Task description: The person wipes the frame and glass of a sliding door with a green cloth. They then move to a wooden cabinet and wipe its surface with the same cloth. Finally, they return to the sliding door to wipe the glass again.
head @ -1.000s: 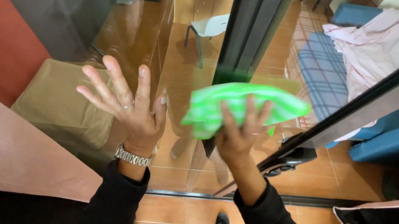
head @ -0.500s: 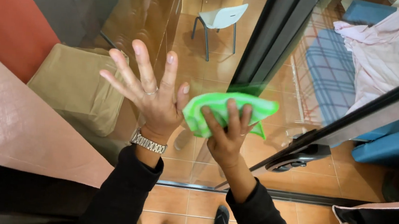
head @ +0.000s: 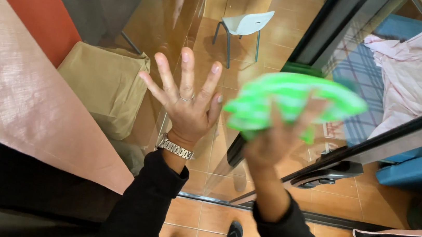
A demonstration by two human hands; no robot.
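Plainly a wiping pass on the glass door [head: 178,36] was under way. The right hand [head: 277,136] pressed a bright green cloth [head: 291,103] flat against the pane, fingers spread behind it and blurred, so the grip looked more like a press than a pinch. The left hand [head: 186,105] lay open on the glass, fingers fanned, holding nothing. The cloth sat beside the dark door frame [head: 335,27], its long axis running crosswise. By my guess, the next stroke needed steady pressure.
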